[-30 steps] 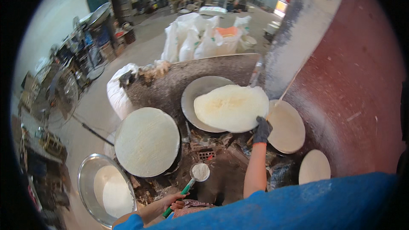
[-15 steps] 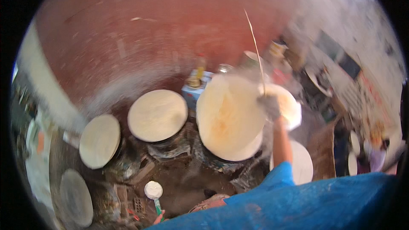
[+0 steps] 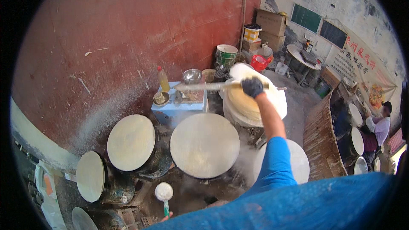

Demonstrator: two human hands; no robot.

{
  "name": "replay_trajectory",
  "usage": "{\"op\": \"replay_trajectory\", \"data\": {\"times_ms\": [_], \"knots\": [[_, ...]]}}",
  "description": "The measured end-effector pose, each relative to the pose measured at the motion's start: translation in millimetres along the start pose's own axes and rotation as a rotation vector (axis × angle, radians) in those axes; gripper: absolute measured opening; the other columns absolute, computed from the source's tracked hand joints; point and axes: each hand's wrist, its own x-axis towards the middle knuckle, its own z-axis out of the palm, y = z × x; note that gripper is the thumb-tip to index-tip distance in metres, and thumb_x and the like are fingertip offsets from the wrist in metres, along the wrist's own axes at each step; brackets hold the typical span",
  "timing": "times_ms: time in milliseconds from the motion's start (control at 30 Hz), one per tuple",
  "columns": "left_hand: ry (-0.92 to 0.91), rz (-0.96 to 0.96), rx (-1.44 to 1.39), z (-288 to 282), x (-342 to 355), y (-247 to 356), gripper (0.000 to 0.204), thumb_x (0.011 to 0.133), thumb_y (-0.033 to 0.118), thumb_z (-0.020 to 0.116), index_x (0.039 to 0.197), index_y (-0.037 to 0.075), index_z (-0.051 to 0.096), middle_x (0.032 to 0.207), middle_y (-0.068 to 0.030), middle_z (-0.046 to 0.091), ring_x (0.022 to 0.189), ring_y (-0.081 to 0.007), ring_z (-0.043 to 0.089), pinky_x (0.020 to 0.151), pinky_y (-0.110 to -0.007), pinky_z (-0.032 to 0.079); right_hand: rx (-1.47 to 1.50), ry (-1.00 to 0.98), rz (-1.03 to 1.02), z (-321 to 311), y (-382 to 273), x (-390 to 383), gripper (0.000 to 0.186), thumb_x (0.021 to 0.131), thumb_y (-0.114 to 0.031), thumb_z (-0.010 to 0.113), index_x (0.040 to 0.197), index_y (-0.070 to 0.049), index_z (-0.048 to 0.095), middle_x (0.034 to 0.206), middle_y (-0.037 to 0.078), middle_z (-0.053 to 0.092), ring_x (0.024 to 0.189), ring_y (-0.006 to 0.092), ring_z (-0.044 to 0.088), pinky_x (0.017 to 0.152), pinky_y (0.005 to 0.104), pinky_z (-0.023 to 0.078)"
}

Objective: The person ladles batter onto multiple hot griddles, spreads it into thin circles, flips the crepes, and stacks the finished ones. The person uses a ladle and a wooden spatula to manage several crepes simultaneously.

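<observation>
In my right hand (image 3: 253,87), black-gloved, is a long pale wooden spatula (image 3: 208,86), lying nearly level with its tip to the left. Below that hand, a stack of thin round pancakes (image 3: 243,103) rests on a white cover or sheet (image 3: 276,107). A pale pancake edge (image 3: 240,71) shows past the spatula on the far side. My left hand (image 3: 168,216), mostly hidden at the lower edge, grips the green handle of a ladle (image 3: 164,192) filled with white batter or flour. Between the hands sits a bare round griddle (image 3: 205,145), with steam around it.
Other round griddles stand at left (image 3: 131,142) and near right (image 3: 294,162). A blue-sided box (image 3: 179,111) bears an oil bottle (image 3: 163,79) and a metal bowl (image 3: 192,76). A rusty metal panel (image 3: 324,140) stands at right; beyond it sits another person (image 3: 378,125).
The large pancake that hung over the middle griddle has moved right onto the stack. The spatula has swung from upright to level. My view has shifted; the left hand keeps the ladle.
</observation>
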Motion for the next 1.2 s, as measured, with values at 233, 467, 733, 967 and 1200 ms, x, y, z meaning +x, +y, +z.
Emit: {"op": "replay_trajectory", "data": {"times_ms": [233, 467, 733, 967, 1200], "knots": [[0.144, 0.044, 0.018, 26, 16, 10, 0.027, 0.097, 0.030, 0.038, 0.123, 0.025, 0.045, 0.054, 0.0006, 0.032, 0.036, -0.0079, 0.029, 0.033, -0.023, 0.027, 0.086, -0.261, 0.463, 125, -41, -98, 0.015, 0.079, -0.018, 0.047, 0.082, -0.013, 0.060, 0.081, 0.010, 0.062, 0.071, 0.0262, 0.062, 0.068, 0.0427, 0.045], [0.178, 0.065, -0.001, 31, 16, 13, 0.028, 0.097, 0.030, 0.037, 0.124, 0.026, 0.045, 0.054, 0.0007, 0.032, 0.036, -0.0080, 0.030, 0.033, -0.023, 0.028, 0.241, -0.318, 0.643, 113, -32, -105, 0.025, 0.078, -0.028, 0.052, 0.092, -0.009, 0.059, 0.091, 0.016, 0.061, 0.077, 0.0330, 0.063, 0.072, 0.0461, 0.047], [0.155, 0.105, -0.048, 25, 7, 1, 0.028, 0.098, 0.031, 0.036, 0.124, 0.027, 0.045, 0.055, 0.0009, 0.033, 0.036, -0.0080, 0.030, 0.034, -0.023, 0.028, 0.346, -0.557, 0.771, 118, -31, -105, 0.049, 0.083, -0.050, 0.048, 0.098, -0.005, 0.059, 0.088, 0.021, 0.064, 0.086, 0.0344, 0.062, 0.079, 0.0456, 0.047], [-0.042, 0.216, -0.140, -12, -21, -60, 0.029, 0.098, 0.032, 0.035, 0.125, 0.027, 0.045, 0.055, 0.0010, 0.034, 0.036, -0.0081, 0.031, 0.034, -0.023, 0.029, 0.439, -0.328, 0.665, 88, -67, -81, 0.042, 0.082, -0.043, 0.053, 0.091, -0.003, 0.063, 0.087, 0.019, 0.065, 0.085, 0.0352, 0.062, 0.074, 0.0441, 0.048], [-0.310, 0.533, -0.521, -44, -50, -130, 0.025, 0.098, 0.027, 0.038, 0.121, 0.020, 0.046, 0.053, 0.0017, 0.032, 0.037, -0.0073, 0.031, 0.032, -0.022, 0.026, 1.017, -0.224, 0.303, 42, -231, -61, 0.035, 0.080, -0.032, 0.062, 0.094, -0.001, 0.063, 0.084, 0.016, 0.065, 0.079, 0.0286, 0.061, 0.070, 0.0389, 0.048]]}}
